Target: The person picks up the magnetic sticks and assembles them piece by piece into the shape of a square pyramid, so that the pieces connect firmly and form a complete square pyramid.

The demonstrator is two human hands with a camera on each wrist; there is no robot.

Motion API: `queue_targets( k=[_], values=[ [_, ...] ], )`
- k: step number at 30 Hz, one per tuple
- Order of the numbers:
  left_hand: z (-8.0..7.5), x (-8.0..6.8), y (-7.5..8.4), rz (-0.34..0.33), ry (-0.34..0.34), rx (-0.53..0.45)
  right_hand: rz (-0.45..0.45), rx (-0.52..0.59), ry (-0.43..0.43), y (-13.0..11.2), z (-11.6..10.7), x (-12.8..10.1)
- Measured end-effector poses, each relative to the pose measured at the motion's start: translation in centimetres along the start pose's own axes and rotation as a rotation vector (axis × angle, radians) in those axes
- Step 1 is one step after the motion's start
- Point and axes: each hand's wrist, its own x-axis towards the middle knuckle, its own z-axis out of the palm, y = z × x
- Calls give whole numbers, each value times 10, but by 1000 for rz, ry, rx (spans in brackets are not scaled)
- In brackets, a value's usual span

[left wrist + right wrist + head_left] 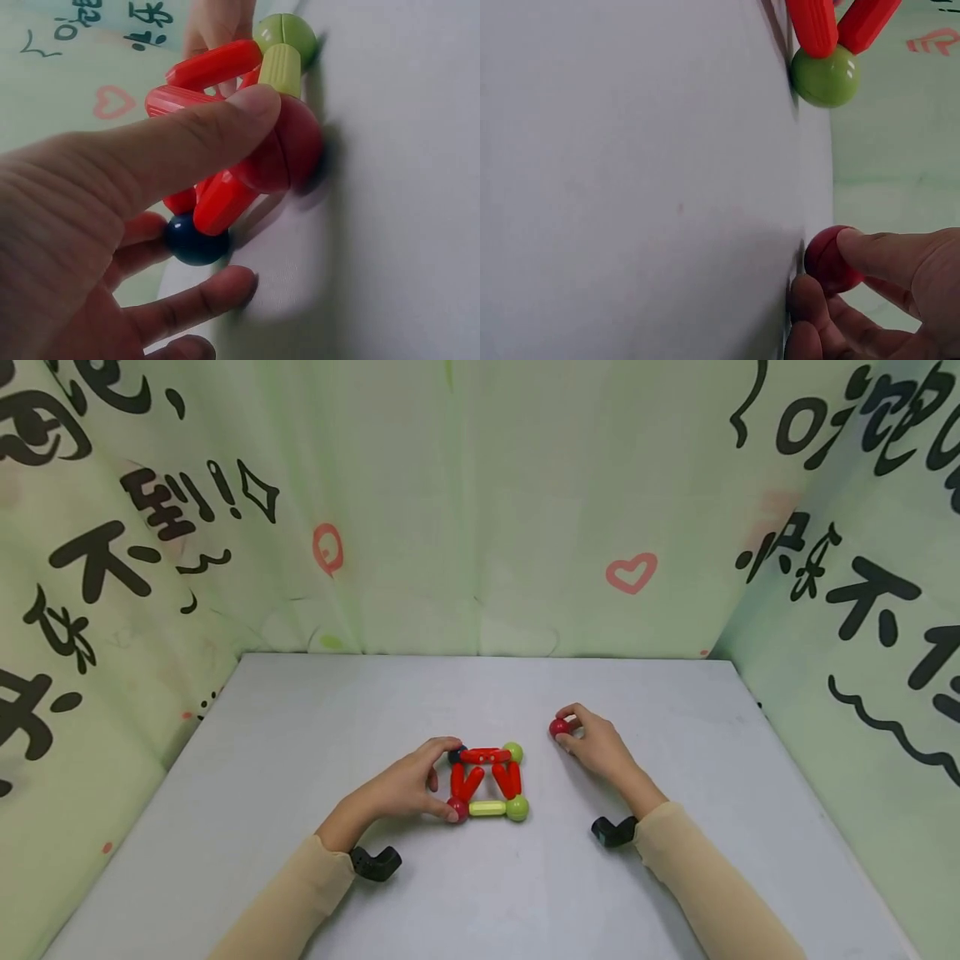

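A square frame of balls and rods, like a magnetic building toy, lies on the table. It has a red ball (457,810), a dark blue ball (196,240) and two green balls at its corners, joined by red rods (486,756) and one yellow-green rod (487,808). Several red rods slant up inward from the corners. My left hand (408,783) holds the frame from its left side, thumb on the red ball and fingers at the blue one. Off to the right, my right hand (598,750) pinches a separate red ball (825,259) between thumb and fingers, close over the tabletop.
The white table (360,693) ends at a green printed curtain (480,527) behind and on both sides. Each wrist carries a black camera, one at the left cuff (375,863) and another at the right cuff (613,832).
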Motion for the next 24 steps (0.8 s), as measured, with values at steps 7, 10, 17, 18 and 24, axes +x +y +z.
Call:
queue_targets(
  k=[7,10,17,18,24],
  values=[
    [-2,2,2,4,-1,7,-28,47,-39,-29,-1,-10],
    [-2,1,3,9,-8,5,-72,53,-35,-46,-3,-18],
    [-2,1,1,23,-9,15,-199,99,-60,-82,2,-36],
    [-2,1,1,25,-9,15,-218,105,-69,-85,4,-38],
    [-1,1,0,23,-10,14,-259,98,-134,-92,18,-46]
  ],
)
